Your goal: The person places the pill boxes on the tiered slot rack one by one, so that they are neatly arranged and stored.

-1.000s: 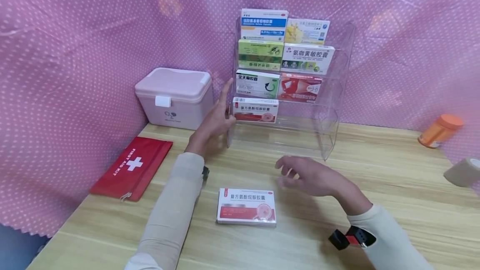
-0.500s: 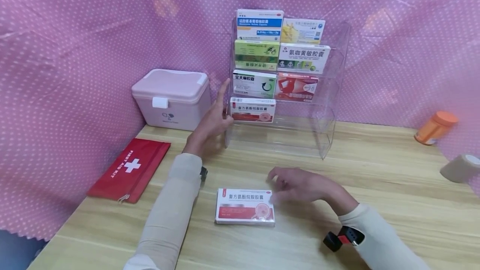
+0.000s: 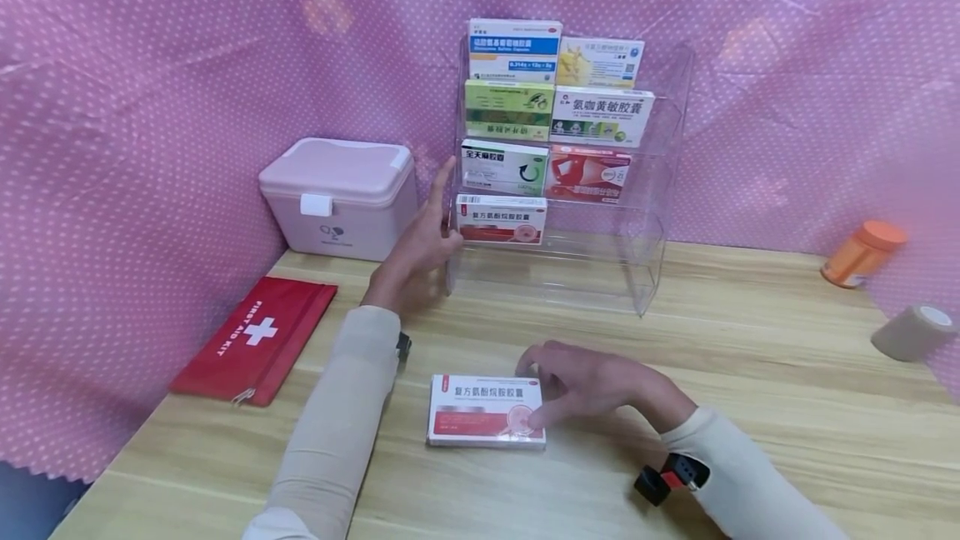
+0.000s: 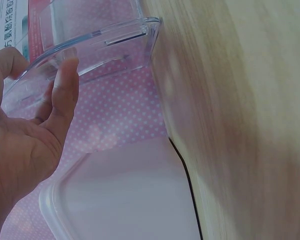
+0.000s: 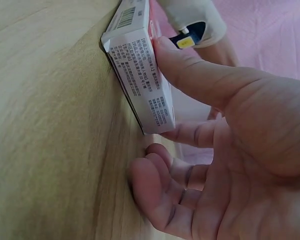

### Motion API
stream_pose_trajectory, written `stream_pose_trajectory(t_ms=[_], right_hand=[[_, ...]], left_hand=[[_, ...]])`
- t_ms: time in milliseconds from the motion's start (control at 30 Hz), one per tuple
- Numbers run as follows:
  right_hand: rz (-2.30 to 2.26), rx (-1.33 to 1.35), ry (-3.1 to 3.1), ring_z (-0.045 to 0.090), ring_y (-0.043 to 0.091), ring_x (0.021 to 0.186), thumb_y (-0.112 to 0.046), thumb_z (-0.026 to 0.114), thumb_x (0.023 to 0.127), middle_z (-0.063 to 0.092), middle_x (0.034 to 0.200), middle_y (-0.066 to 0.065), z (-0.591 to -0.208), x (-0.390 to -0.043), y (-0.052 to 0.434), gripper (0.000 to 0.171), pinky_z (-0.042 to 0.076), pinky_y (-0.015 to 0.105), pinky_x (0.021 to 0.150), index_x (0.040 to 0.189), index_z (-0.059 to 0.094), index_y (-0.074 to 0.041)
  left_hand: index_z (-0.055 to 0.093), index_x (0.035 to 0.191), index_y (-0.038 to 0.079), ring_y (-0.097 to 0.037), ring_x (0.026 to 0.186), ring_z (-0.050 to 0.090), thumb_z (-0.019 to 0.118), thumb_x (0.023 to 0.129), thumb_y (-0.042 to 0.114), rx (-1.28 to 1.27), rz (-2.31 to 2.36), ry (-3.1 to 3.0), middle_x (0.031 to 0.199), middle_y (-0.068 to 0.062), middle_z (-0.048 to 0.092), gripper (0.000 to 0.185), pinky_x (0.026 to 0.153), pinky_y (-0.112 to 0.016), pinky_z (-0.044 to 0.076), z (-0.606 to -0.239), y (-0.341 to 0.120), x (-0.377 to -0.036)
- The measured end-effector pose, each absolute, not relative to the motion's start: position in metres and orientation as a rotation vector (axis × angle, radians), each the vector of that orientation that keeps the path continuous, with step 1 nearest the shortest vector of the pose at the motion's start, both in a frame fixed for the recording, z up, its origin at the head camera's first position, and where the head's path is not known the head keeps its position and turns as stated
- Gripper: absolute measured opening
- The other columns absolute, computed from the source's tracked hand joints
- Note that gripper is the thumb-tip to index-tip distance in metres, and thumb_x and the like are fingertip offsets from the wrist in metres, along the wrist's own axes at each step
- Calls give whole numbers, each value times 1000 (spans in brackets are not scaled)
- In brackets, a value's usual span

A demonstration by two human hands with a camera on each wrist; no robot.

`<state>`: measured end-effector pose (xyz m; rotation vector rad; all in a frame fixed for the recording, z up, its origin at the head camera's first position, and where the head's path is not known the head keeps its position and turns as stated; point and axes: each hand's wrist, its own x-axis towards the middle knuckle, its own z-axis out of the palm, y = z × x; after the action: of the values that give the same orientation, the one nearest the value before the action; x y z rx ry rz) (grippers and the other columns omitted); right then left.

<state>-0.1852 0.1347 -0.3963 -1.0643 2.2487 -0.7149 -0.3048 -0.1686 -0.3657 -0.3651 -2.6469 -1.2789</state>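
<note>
A clear plastic display rack [image 3: 585, 273] holds several medicine boxes in stepped tiers. My left hand [image 3: 423, 244] grips its left side panel, thumb toward the front; the left wrist view shows the hand [image 4: 27, 150] at the panel's rim. On the table in front lies a white and red medicine box [image 3: 486, 411], looking like the box [image 3: 501, 221] on the rack's lowest filled tier. My right hand [image 3: 592, 382] is at its right end, thumb on the printed face and index finger at the far edge. In the right wrist view, the other fingers curl beside the box [image 5: 142, 75].
A pink lidded box [image 3: 337, 198] stands left of the rack. A red first aid pouch [image 3: 255, 340] lies at the table's left edge. On the right are an orange bottle [image 3: 862, 255] and a beige roll [image 3: 911, 333]. A pink dotted cloth [image 3: 225, 40] hangs behind.
My right hand has moved left and down onto the medicine box on the table. My left hand stays on the rack. The head view has shifted slightly.
</note>
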Motion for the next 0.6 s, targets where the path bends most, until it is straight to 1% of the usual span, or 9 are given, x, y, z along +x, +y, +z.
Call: stream_pose_trajectory(t_ms=[67,167,233,333,400,467,600], right_hand=[[-712,-1059,2248,54,18,105,-43,82,93,60,118,3,-397,-185,134,49,48,32,91,132,62,-20],[-712,-1041,2243,53,18,104,-43,82,93,59,116,2,-397,-186,133,46,47,32,91,129,64,-21],[-718,-1035,2233,52,18,103,-41,82,93,59,115,2,-397,-186,132,46,47,31,91,129,64,-20],[-726,-1038,2220,52,18,103,-41,82,93,59,115,2,-398,-187,132,45,46,31,91,128,64,-20],[-730,-1041,2211,52,18,104,-41,82,93,59,116,2,-398,-187,133,44,46,31,92,128,64,-21],[-739,-1049,2202,52,17,105,-41,82,93,59,117,1,-398,-187,132,43,46,31,93,127,65,-22],[-746,-1069,2193,51,16,104,-40,83,92,59,115,0,-398,-186,132,42,45,30,91,125,65,-23]], left_hand=[[-9,163,65,-32,97,60,67,90,-5,-368,-1280,-2641,181,-18,15,127,72,-38,56,-366,-169,-305],[-10,161,67,-31,89,57,67,91,-5,-376,-1274,-2641,181,-17,16,127,71,-37,55,-367,-169,-305],[-11,161,67,-30,90,57,66,91,-5,-382,-1273,-2639,181,-17,15,127,71,-37,54,-367,-169,-306],[-11,162,66,-31,99,58,66,90,-5,-392,-1268,-2639,182,-15,12,127,73,-36,55,-366,-170,-306],[-10,163,64,-34,105,60,67,90,-5,-396,-1276,-2636,182,-14,10,127,74,-37,56,-366,-169,-306],[-9,164,63,-37,114,60,67,90,-5,-399,-1279,-2633,183,-13,9,127,75,-38,57,-366,-169,-305],[-9,164,63,-41,135,54,67,89,-5,-405,-1278,-2631,183,-10,7,126,80,-39,58,-366,-170,-305]])
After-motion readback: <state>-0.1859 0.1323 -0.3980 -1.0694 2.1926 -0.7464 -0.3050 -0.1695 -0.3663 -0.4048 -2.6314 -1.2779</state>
